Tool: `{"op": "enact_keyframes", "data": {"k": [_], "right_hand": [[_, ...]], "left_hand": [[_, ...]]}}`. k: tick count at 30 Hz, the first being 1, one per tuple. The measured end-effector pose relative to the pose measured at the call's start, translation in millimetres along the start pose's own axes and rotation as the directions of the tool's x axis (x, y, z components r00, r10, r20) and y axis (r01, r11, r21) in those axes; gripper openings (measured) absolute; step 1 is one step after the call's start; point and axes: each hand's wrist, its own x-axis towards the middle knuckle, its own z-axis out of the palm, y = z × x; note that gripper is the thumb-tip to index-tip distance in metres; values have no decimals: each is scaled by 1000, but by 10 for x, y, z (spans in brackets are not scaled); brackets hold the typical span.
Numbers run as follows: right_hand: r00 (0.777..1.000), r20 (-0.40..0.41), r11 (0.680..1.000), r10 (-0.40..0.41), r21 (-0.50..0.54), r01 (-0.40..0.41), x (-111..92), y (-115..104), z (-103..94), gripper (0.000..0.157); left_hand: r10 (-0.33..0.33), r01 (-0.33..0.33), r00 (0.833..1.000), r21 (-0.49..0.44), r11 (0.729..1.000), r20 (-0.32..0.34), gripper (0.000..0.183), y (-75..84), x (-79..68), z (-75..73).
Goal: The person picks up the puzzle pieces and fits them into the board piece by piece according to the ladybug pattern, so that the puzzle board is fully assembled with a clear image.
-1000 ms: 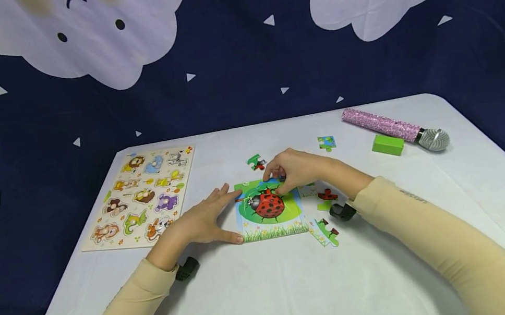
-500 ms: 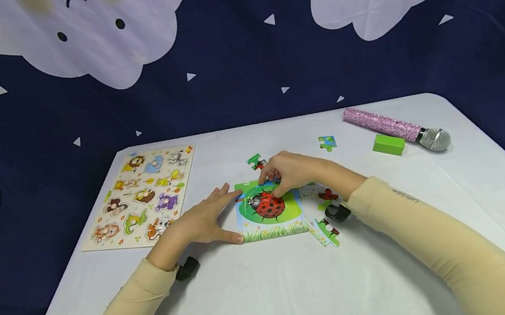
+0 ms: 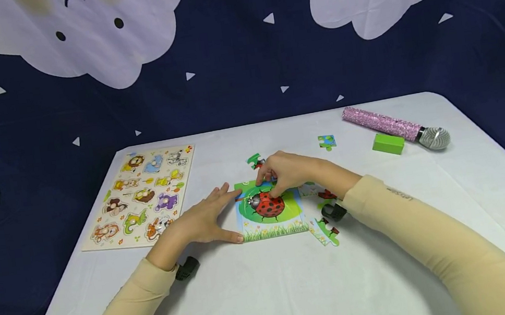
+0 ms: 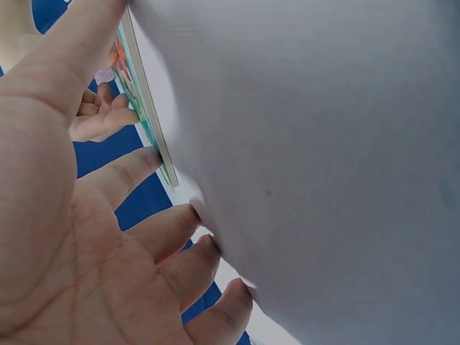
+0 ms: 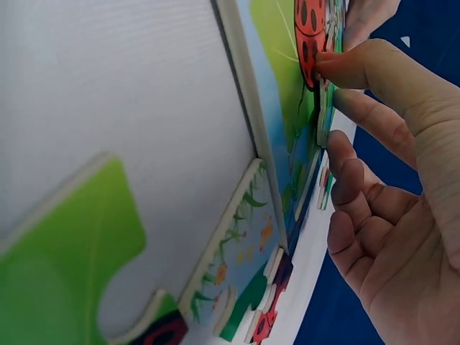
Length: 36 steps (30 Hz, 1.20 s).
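A square puzzle board (image 3: 249,231) with a ladybug on a green leaf lies in the middle of the white table. My left hand (image 3: 203,218) spreads over its left side, thumb at the near corner and index finger at the upper left edge. In the left wrist view the other left fingertips (image 4: 233,298) rest on the cloth. Over the board's upper part, my right hand (image 3: 289,170) pinches a puzzle piece (image 5: 323,115) between thumb and index finger, close over the picture. Its remaining fingers are curled loosely. Much of the piece is hidden by the fingers in the head view.
Loose puzzle pieces (image 3: 325,232) lie right of the board; another piece (image 3: 255,161) is behind it and one (image 3: 327,142) farther back. An animal peg puzzle (image 3: 144,197) lies left. A green block (image 3: 388,144) and pink glittery microphone (image 3: 381,123) lie back right.
My right hand has shifted slightly to the left over the board, still pinching the puzzle piece. My left hand has stayed in place at the board's left edge.
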Motion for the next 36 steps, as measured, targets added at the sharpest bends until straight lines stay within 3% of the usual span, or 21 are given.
{"op": "enact_keyframes", "data": {"k": [23,36], "right_hand": [[998,39,999,43,27,-44,6,-30,-46,37],[999,10,999,42,33,-43,-23,-16,-6,36]], "left_hand": [[1,-1,1000,9,1000,6,117,18,4,-18],[-5,4,1000,7,1000,11,117,25,0,-24]]}}
